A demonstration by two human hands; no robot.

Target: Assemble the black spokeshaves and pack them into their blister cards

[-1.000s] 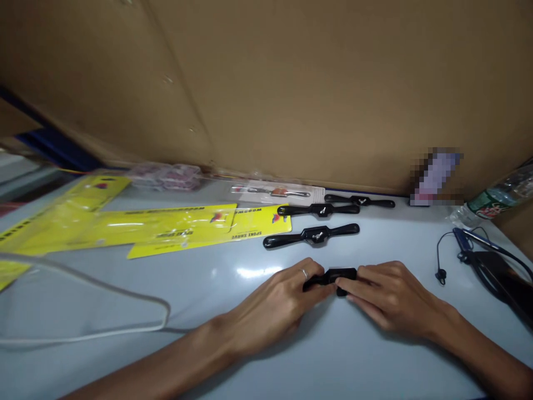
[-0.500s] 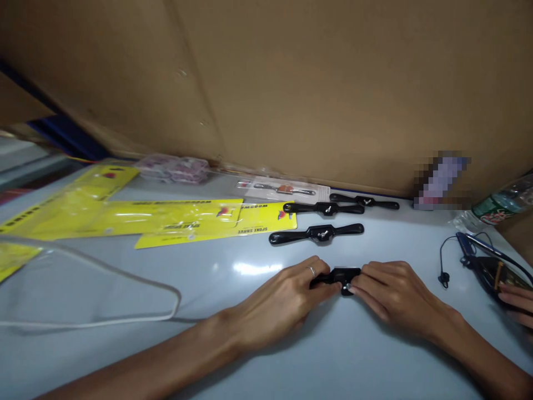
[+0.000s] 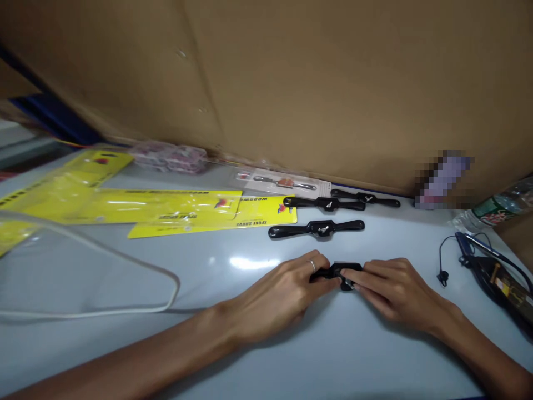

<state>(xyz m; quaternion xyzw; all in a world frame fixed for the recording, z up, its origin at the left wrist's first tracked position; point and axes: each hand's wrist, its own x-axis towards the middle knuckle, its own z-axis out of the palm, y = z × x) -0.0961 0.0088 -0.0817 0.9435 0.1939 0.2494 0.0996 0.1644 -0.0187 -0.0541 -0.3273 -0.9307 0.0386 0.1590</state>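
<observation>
A black spoke shave (image 3: 347,268) is held just above or on the grey table, between my two hands. My left hand (image 3: 293,286), with a ring on one finger, is closed round its left handle. My right hand (image 3: 395,286) is closed at its right side, index finger and thumb at the small silvery part in the middle. The right handle is hidden under my right hand. Beyond them lie three more black spoke shaves, one nearer (image 3: 318,229), one behind it (image 3: 325,204) and one at the back (image 3: 366,198).
Yellow cards in clear plastic (image 3: 166,206) cover the left back. Behind them are clear boxes (image 3: 169,158) and a white packaged tool (image 3: 287,183). A white cable (image 3: 125,257) loops at left. A bottle (image 3: 495,211), earphones (image 3: 443,276) and a black object (image 3: 503,286) lie right.
My right index finger has moved left over the middle of the spoke shave. Another person's fingers have left the right edge. The view has shifted slightly.
</observation>
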